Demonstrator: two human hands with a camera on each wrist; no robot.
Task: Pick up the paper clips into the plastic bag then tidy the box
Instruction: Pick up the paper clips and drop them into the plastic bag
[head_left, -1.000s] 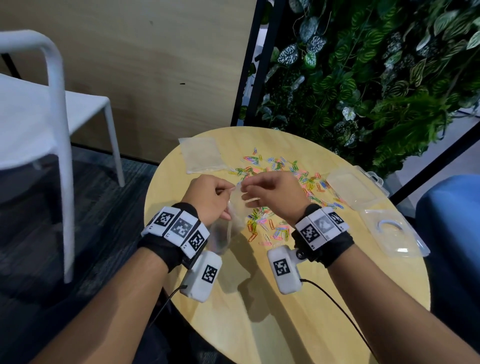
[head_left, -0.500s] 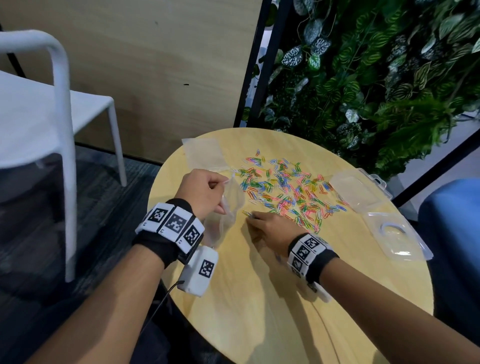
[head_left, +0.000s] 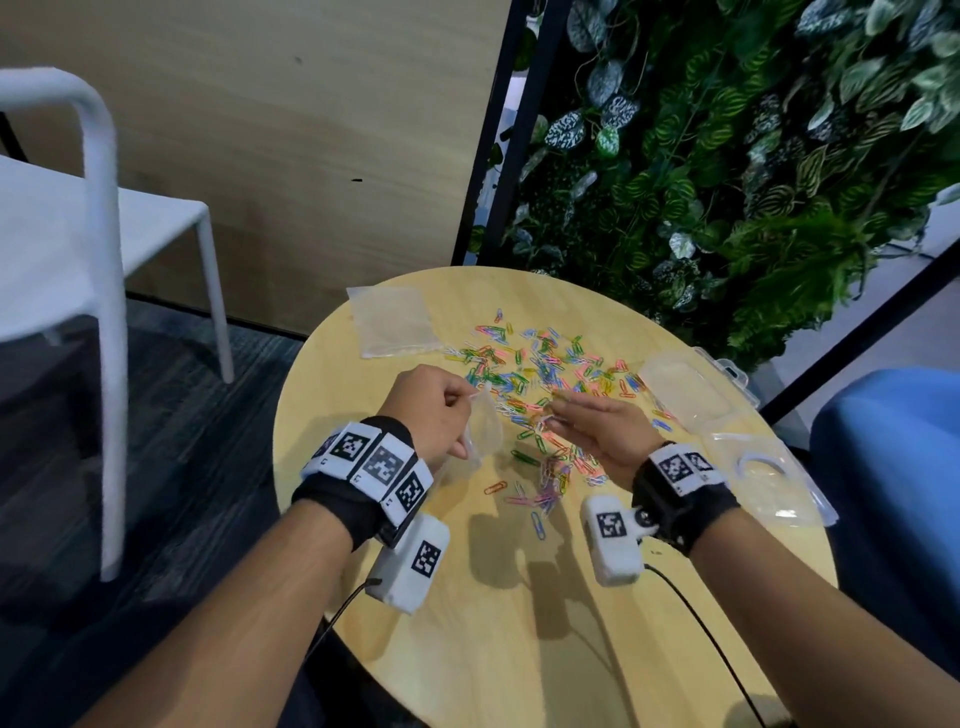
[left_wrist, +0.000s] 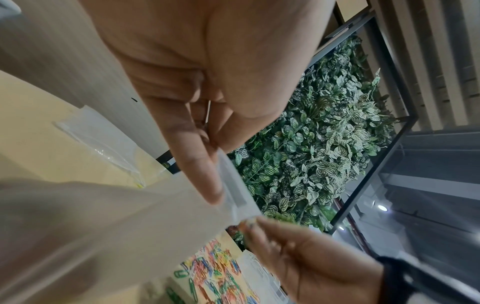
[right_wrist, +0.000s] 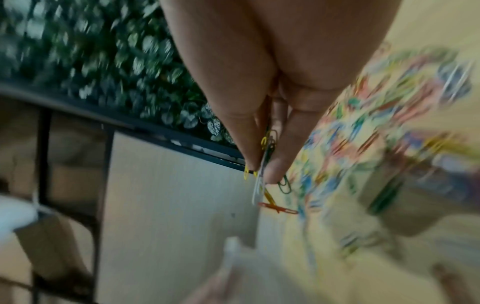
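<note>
Coloured paper clips (head_left: 540, 374) lie scattered over the middle of the round wooden table (head_left: 519, 623). My left hand (head_left: 431, 410) pinches the top edge of a clear plastic bag (head_left: 483, 431), which hangs below it; the same bag (left_wrist: 116, 216) fills the left wrist view. My right hand (head_left: 587, 423), just right of the bag's mouth, pinches a small bunch of paper clips (right_wrist: 265, 164) between thumb and fingers. A clear plastic box (head_left: 691, 384) lies open at the table's right edge.
A second flat plastic bag (head_left: 392, 322) lies at the table's far left. A clear packet holding a white ring (head_left: 758, 473) sits at the right edge. A white chair (head_left: 104, 234) stands to the left, a plant wall (head_left: 727, 156) behind, a blue seat (head_left: 893, 467) on the right.
My right hand left the bag, reached down to the clips on the table, and has now lifted back beside the bag's mouth with several clips pinched. The left hand kept holding the bag.
</note>
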